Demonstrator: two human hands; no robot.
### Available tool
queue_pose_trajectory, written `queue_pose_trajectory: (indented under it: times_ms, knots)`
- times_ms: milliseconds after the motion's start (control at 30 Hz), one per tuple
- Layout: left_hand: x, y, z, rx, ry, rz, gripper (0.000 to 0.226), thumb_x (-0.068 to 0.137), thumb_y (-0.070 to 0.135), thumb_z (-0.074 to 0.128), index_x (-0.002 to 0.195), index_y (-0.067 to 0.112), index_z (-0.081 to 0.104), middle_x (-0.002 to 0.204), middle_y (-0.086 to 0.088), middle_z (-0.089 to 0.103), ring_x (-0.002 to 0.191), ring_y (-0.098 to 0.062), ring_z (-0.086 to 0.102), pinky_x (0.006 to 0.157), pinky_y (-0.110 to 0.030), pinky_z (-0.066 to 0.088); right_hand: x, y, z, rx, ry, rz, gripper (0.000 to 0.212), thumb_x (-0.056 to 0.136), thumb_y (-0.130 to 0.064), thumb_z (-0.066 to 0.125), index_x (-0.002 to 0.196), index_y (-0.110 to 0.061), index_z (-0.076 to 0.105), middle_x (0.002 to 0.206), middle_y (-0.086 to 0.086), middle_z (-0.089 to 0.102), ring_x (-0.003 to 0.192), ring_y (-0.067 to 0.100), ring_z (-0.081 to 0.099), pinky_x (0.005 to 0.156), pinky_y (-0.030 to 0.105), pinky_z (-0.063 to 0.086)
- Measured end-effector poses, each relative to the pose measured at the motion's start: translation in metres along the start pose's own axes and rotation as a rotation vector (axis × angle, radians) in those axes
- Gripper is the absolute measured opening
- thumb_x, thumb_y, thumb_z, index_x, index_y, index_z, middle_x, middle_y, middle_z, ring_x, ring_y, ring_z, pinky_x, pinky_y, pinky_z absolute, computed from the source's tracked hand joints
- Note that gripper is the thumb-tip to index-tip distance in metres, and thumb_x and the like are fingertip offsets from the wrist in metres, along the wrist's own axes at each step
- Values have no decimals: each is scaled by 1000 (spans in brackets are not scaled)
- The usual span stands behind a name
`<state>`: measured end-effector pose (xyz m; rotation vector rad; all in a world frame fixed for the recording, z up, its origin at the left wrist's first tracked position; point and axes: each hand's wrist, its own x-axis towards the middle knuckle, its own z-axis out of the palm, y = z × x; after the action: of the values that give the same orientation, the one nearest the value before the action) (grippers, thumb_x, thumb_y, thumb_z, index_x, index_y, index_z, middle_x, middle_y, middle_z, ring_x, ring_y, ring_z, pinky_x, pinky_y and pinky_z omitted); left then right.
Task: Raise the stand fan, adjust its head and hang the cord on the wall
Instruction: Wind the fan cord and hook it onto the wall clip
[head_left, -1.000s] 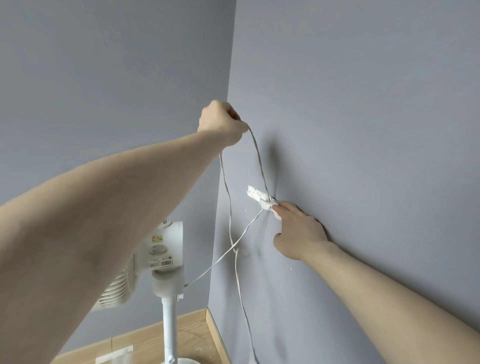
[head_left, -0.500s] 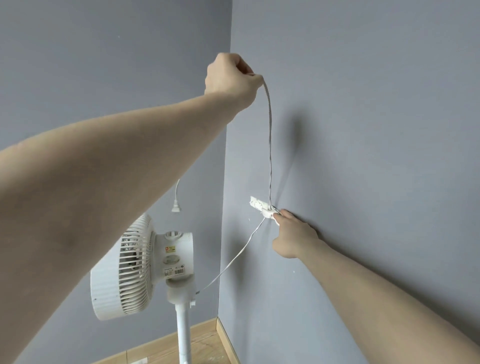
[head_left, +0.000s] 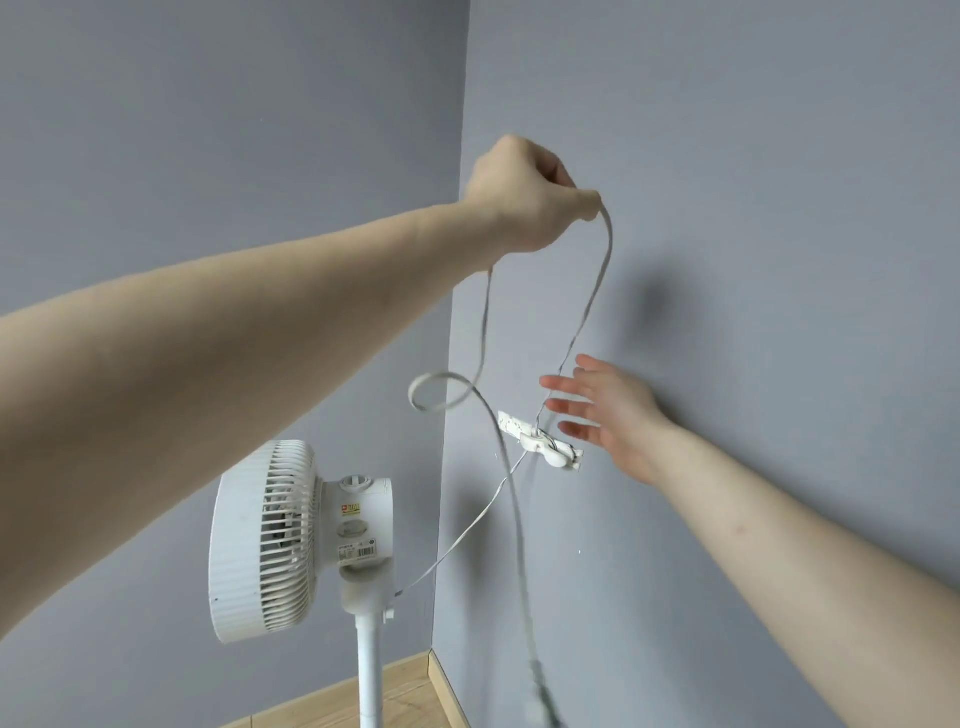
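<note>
A white stand fan (head_left: 291, 540) stands on its pole in the room corner, head turned left. Its thin white cord (head_left: 597, 291) runs from the fan's neck up to a white clip (head_left: 550, 449) fixed on the right grey wall, then rises to my left hand (head_left: 530, 200), which is shut on it high beside the wall. The free end curls into a loop (head_left: 436, 392) and falls blurred toward the floor. My right hand (head_left: 605, 410) hovers just right of the clip with fingers spread, off the clip, holding nothing.
Two grey walls (head_left: 753, 182) meet in a corner behind the fan. A strip of wooden floor and skirting (head_left: 415, 691) shows at the bottom.
My right hand has let go of the clip and opened, moving slightly up and right. My left hand has dropped lower and the cord has gone slack, its free end swinging down in a loop.
</note>
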<state>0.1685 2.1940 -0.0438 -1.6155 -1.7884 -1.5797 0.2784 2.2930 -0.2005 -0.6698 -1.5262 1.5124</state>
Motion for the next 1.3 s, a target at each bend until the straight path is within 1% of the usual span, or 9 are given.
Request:
queue_pose_trajectory:
  times_ms: [133,267,367,533,633,767,933,1133,1300]
  knots:
    - [-32,0,2,-73,-359,-17,19,83,33,76,71,18,71,56,5,46,50,-15,41,44,-21,37,-12,-18,-4,287,-4,22,39,99,-5,38,134,-18,51,112,0,77,100,25,74,68,31,56]
    - [-65,-17,6,-140,-776,-55,23,93,27,68,91,5,73,72,-1,64,62,-18,61,62,-31,56,-21,-28,-13,469,52,12,35,95,-4,33,108,-11,65,111,1,76,88,22,74,71,32,55]
    - [-80,-45,19,-94,-924,-154,24,95,30,64,105,11,75,97,-2,76,85,-18,72,80,-33,60,-29,-31,-19,448,84,4,33,99,-16,37,111,-12,68,107,2,78,90,20,73,69,29,56]
    - [-90,-118,59,195,-760,-203,23,90,18,61,109,19,74,111,-4,74,104,-26,69,84,-35,59,-40,-5,-28,102,237,-92,17,99,-15,55,103,-19,71,92,0,78,60,11,58,57,22,48]
    - [-103,-159,86,428,-675,-164,47,90,22,60,137,26,55,135,7,58,118,-18,57,90,-28,48,-45,10,-39,-3,286,-170,28,96,-7,51,111,-21,71,78,0,74,51,12,53,52,25,46]
    - [-112,-194,126,452,-638,-152,75,91,25,57,157,29,22,160,3,31,138,-24,42,106,-34,42,-55,31,-54,-148,317,-254,34,97,-4,46,113,-24,69,89,-1,77,42,14,46,46,24,44]
    - [-113,-208,163,390,-614,-89,88,94,27,59,161,30,1,168,6,9,149,-29,26,114,-39,34,-63,66,-75,-290,337,-290,39,102,-4,39,109,-31,66,112,-12,72,40,17,51,46,30,48]
    - [-115,-217,189,335,-411,-30,69,96,33,59,156,30,27,152,2,46,134,-27,45,100,-35,42,-68,110,-89,-417,330,-208,52,94,5,37,104,-31,74,103,-12,70,48,15,61,70,56,60]
    - [-118,-231,196,246,-244,18,44,95,38,60,139,39,54,138,17,58,122,-16,56,89,-32,49,-59,150,-81,-562,236,-73,48,86,-1,51,117,-32,70,87,-14,72,61,25,68,75,49,61]
